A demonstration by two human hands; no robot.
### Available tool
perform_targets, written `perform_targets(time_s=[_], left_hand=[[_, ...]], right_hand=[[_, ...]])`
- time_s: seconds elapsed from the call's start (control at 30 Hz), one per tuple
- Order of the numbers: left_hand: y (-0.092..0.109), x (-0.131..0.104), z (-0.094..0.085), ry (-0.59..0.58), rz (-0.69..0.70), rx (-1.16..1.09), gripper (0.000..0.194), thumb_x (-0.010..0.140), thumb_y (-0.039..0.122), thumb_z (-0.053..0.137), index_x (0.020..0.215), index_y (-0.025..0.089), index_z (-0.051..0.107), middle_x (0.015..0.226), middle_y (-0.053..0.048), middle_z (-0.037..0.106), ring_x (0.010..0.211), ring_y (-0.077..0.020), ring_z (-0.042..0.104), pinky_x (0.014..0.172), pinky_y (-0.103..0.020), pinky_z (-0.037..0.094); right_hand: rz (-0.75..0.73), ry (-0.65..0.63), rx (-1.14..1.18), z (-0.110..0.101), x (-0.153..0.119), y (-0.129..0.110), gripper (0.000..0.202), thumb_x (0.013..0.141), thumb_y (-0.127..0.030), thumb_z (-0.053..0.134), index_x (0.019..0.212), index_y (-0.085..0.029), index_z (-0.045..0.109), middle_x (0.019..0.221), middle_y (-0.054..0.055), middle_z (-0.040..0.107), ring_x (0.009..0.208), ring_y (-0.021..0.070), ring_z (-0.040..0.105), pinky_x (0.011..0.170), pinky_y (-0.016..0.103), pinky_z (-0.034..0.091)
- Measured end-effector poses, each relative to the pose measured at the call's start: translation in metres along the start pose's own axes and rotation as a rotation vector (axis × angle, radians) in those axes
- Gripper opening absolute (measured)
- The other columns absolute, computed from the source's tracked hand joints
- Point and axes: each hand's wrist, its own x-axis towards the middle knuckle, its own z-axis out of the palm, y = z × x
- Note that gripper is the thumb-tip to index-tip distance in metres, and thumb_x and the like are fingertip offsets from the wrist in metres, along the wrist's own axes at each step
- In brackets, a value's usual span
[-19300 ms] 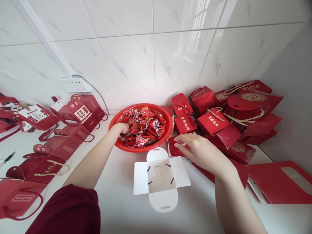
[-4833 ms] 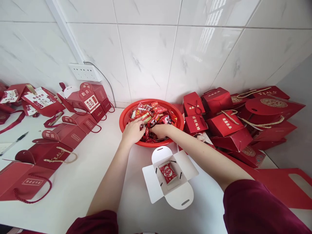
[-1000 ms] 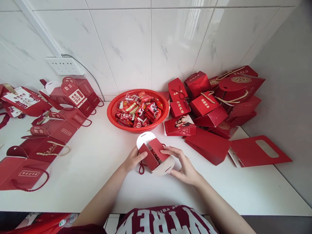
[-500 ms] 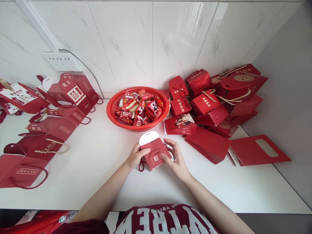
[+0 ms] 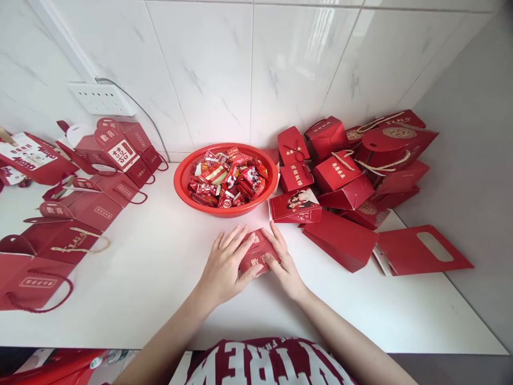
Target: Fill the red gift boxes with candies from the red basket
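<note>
A small red gift box [image 5: 258, 247] with gold characters rests on the white counter [image 5: 152, 299], its rounded flaps folded down over the top. My left hand [image 5: 225, 266] grips its left side, fingers stretched along the far edge and thumb at the near edge. On the right side, my right hand [image 5: 287, 267] holds the box, with the thumb pressing on the top and the fingers behind. Both palms hide the box's sides and its cord handles. Beyond the box, a red plastic basket [image 5: 181, 202] holds wrapped sweets [image 5: 230, 181].
Several assembled red gift boxes [image 5: 86, 214] with cord handles line the left. A pile of red boxes [image 5: 342, 170] stands at the right, with a flatter red box [image 5: 425, 251] near it. A socket strip [image 5: 101, 99] is on the tiled wall behind.
The white-lined back flap, upright before, is now folded down onto the box. My left hand has moved from the side up over the top.
</note>
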Motion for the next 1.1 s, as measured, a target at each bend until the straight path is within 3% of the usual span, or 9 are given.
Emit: perform_targets(time_s=[0.07,0.17,0.23,0.33,0.47,0.63,0.83,0.97,1.1], left_hand=[[0.010,-0.001,-0.003,-0.049,-0.035,0.034,0.056,0.096,0.037,0.043,0.150,0.023,0.038,0.157,-0.010,0.033,0.147,-0.0291,0.028,0.119,-0.054,0.020],[0.017,0.001,-0.005,-0.109,-0.037,0.049,0.057,0.098,0.023,0.032,0.154,0.020,0.029,0.158,-0.010,0.030,0.148,-0.0249,0.025,0.120,-0.050,0.022],[0.020,0.003,-0.004,-0.117,-0.042,0.055,0.059,0.096,0.020,0.032,0.155,0.018,0.027,0.158,-0.011,0.029,0.148,-0.0250,0.025,0.120,-0.050,0.021],[0.029,0.008,0.001,-0.060,-0.101,0.055,0.063,0.096,0.034,0.041,0.154,0.016,0.028,0.156,-0.016,0.032,0.147,-0.0306,0.027,0.119,-0.056,0.019],[0.044,0.014,0.017,0.023,-0.183,0.058,0.083,0.087,0.050,0.054,0.153,0.007,0.028,0.155,-0.024,0.030,0.146,-0.0400,0.026,0.118,-0.063,0.015],[0.044,0.007,0.023,-0.004,-0.153,0.126,0.078,0.084,0.026,0.049,0.154,0.005,0.022,0.158,-0.021,0.024,0.149,-0.0341,0.019,0.121,-0.056,0.018],[0.020,-0.019,-0.005,-0.200,-0.013,0.167,0.080,0.081,0.003,0.034,0.157,0.016,0.012,0.162,-0.011,0.018,0.150,-0.0236,0.017,0.119,-0.046,0.029],[0.022,-0.035,-0.016,-0.178,-0.073,0.210,0.074,0.078,-0.004,0.029,0.150,0.014,0.027,0.158,-0.011,0.032,0.147,-0.0215,0.027,0.117,-0.045,0.035],[0.034,-0.028,-0.009,0.076,-0.314,0.313,0.031,0.094,0.026,0.042,0.114,0.009,0.057,0.152,-0.025,0.036,0.131,-0.0376,0.049,0.098,-0.053,0.049]], right_hand=[[-0.005,-0.035,-0.069,0.001,-0.004,-0.002,0.056,0.100,-0.043,0.042,0.153,-0.038,0.025,0.165,-0.005,0.005,0.152,0.0249,0.003,0.122,0.054,0.012],[-0.066,-0.092,-0.140,0.003,-0.012,-0.005,0.067,0.100,-0.047,0.041,0.157,-0.036,0.007,0.165,-0.003,0.000,0.152,0.0264,-0.001,0.122,0.057,0.009],[-0.115,-0.112,-0.132,0.004,-0.016,-0.007,0.071,0.099,-0.051,0.041,0.157,-0.034,0.004,0.165,-0.001,0.000,0.151,0.0279,0.000,0.122,0.057,0.009],[-0.131,-0.044,-0.067,0.003,-0.018,-0.008,0.066,0.101,-0.051,0.034,0.157,-0.032,0.007,0.165,0.001,0.009,0.151,0.0267,0.008,0.122,0.055,0.014],[-0.067,0.103,-0.022,-0.002,-0.016,-0.006,0.055,0.103,-0.045,0.030,0.155,-0.031,0.020,0.162,0.003,0.022,0.149,0.0251,0.020,0.121,0.053,0.021],[-0.016,0.182,0.014,-0.006,-0.014,-0.001,0.048,0.103,-0.041,0.035,0.149,-0.030,0.032,0.156,0.006,0.033,0.145,0.0240,0.029,0.120,0.051,0.025],[0.053,0.215,0.106,-0.012,-0.012,-0.002,0.048,0.101,-0.041,0.043,0.147,-0.031,0.033,0.154,0.006,0.036,0.142,0.0235,0.034,0.116,0.049,0.033],[0.045,0.242,0.138,-0.014,-0.011,-0.002,0.047,0.100,-0.038,0.045,0.145,-0.032,0.035,0.151,0.006,0.038,0.139,0.0235,0.037,0.112,0.048,0.038],[0.056,0.239,0.154,-0.013,-0.013,-0.003,0.050,0.098,-0.038,0.050,0.145,-0.033,0.034,0.149,0.008,0.038,0.135,0.0250,0.042,0.106,0.048,0.044]])
